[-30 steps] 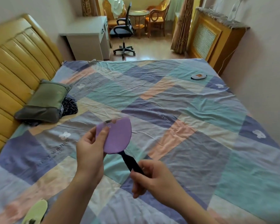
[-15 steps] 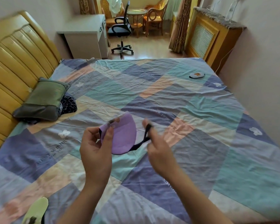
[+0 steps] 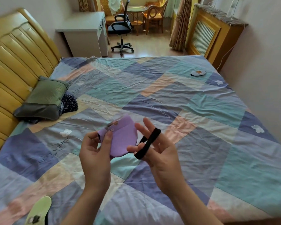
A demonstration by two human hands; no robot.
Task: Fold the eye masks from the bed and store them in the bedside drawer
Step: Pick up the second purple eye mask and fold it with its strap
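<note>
From the head camera, your left hand (image 3: 94, 153) pinches the purple eye mask (image 3: 122, 140) by its left edge, thumb in front and fingers behind, holding it up over the middle of the bed (image 3: 201, 127). The mask is folded in half, its fold edge toward your left hand and its rounded end pointing down and to the right; its long axis runs from upper left to lower right. Your right hand (image 3: 161, 153) is open with fingers spread, and the black strap (image 3: 148, 142) is looped across two of them, stretched out from the mask's right side (the strap slants from upper right down to lower left).

A green eye mask (image 3: 39, 210) lies on the bedspread at the lower left, near the bed's edge, and a white eye mask (image 3: 198, 73) lies well apart at the far right corner. A green pillow (image 3: 44, 98) rests against the yellow headboard (image 3: 15, 62), with a dark checked cloth (image 3: 69, 103) just beside it. Nothing lies between your hands and the bedspread below.

The bedspread reads "BEST WISHES FOR YOU" on a purple patch to the left of your left hand. Beyond the bed stand a white table (image 3: 84, 33) and a black office chair (image 3: 121, 30).
</note>
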